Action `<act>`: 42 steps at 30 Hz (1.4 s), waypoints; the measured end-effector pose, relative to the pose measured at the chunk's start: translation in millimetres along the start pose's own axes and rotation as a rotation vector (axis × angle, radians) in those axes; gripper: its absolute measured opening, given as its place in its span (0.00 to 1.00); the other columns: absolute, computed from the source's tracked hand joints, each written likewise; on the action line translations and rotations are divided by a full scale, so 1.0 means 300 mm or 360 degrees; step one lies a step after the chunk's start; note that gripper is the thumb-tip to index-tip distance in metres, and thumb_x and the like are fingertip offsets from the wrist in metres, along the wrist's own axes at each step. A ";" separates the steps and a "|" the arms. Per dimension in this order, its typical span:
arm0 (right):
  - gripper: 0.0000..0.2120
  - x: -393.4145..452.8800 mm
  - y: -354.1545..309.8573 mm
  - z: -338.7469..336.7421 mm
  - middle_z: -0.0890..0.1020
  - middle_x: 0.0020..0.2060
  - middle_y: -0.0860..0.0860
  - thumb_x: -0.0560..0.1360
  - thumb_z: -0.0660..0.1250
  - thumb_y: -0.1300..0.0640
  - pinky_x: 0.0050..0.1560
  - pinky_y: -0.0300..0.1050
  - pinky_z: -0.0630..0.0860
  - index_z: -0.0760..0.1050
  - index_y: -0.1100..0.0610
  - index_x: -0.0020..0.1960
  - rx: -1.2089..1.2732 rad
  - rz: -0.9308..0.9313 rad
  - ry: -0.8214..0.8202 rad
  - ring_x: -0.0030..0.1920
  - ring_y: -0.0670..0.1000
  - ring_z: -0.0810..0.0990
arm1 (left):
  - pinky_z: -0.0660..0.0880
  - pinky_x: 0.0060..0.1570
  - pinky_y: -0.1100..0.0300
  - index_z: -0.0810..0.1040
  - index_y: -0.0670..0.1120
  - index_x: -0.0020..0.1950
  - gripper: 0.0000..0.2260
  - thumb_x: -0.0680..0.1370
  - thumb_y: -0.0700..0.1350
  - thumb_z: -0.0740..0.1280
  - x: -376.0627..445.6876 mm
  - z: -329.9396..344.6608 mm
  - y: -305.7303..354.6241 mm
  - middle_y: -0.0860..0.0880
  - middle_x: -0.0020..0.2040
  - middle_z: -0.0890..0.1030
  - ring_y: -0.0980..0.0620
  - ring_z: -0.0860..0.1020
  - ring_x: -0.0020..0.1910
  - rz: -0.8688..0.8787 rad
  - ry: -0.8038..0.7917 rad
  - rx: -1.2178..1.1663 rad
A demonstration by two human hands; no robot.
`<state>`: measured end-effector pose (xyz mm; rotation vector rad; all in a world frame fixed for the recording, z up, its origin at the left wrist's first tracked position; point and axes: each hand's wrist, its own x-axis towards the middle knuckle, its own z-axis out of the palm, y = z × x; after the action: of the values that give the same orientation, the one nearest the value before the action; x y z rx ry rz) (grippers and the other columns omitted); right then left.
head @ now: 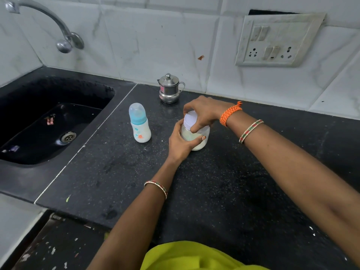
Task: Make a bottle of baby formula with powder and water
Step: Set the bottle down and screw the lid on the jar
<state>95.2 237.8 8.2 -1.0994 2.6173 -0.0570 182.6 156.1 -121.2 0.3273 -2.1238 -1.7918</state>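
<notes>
A clear plastic jar (200, 142) of pale powder stands on the black stone counter (214, 191). My left hand (180, 141) grips the jar's side, thumb across the front. My right hand (204, 113) comes from above and grips the jar's white lid (190, 118) with curled fingers. A baby bottle (139, 123) with a blue collar and a clear cap stands upright to the left of the jar, apart from both hands. It looks white inside. A small steel pot (169, 88) with a lid and spout stands behind, near the wall.
A black sink (48, 121) with a drain lies at the left, and a steel tap (64, 39) reaches over it from the tiled wall. A switch and socket plate (276, 39) is on the wall at the right.
</notes>
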 end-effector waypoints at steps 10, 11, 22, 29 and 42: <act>0.30 0.155 0.155 -0.190 0.70 0.67 0.55 0.68 0.73 0.57 0.51 0.46 0.71 0.69 0.49 0.68 -0.0102 0.0174 0.0076 0.63 0.57 0.70 | 0.59 0.72 0.53 0.53 0.48 0.76 0.36 0.74 0.35 0.68 0.154 -0.149 0.091 0.50 0.77 0.57 0.52 0.57 0.75 0.0039 -0.0133 -0.0079; 0.30 0.188 0.178 -0.200 0.70 0.67 0.55 0.68 0.73 0.59 0.53 0.47 0.70 0.69 0.49 0.68 -0.0083 0.0191 0.0071 0.63 0.57 0.70 | 0.61 0.72 0.53 0.57 0.46 0.75 0.33 0.74 0.31 0.66 0.179 -0.164 0.120 0.50 0.75 0.61 0.53 0.60 0.73 0.0083 -0.0138 -0.0132; 0.32 0.432 0.272 -0.180 0.68 0.69 0.56 0.66 0.67 0.72 0.53 0.46 0.70 0.71 0.49 0.66 0.0077 0.0241 0.0008 0.65 0.59 0.69 | 0.70 0.54 0.74 0.73 0.43 0.62 0.20 0.75 0.26 0.60 0.422 -0.367 0.324 0.54 0.60 0.76 0.70 0.74 0.58 0.0385 -0.0070 -0.0226; 0.41 0.318 0.074 -0.052 0.61 0.74 0.58 0.68 0.72 0.61 0.70 0.47 0.60 0.55 0.54 0.76 0.0508 0.0125 0.0436 0.73 0.58 0.60 | 0.76 0.49 0.68 0.76 0.40 0.60 0.17 0.75 0.26 0.58 0.401 -0.523 0.202 0.48 0.54 0.80 0.60 0.80 0.51 0.0184 0.0217 -0.0363; 0.25 0.247 -0.377 0.383 0.81 0.56 0.58 0.64 0.78 0.65 0.59 0.44 0.77 0.75 0.63 0.60 0.1798 0.0396 0.0731 0.53 0.49 0.80 | 0.76 0.45 0.69 0.75 0.34 0.58 0.15 0.75 0.26 0.55 0.201 -0.670 -0.083 0.48 0.45 0.80 0.55 0.79 0.45 -0.0440 0.0363 -0.0505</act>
<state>157.6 114.9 -103.6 -0.3510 2.3432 -1.6352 206.9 -53.7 -109.9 0.7301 -1.6715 -2.0909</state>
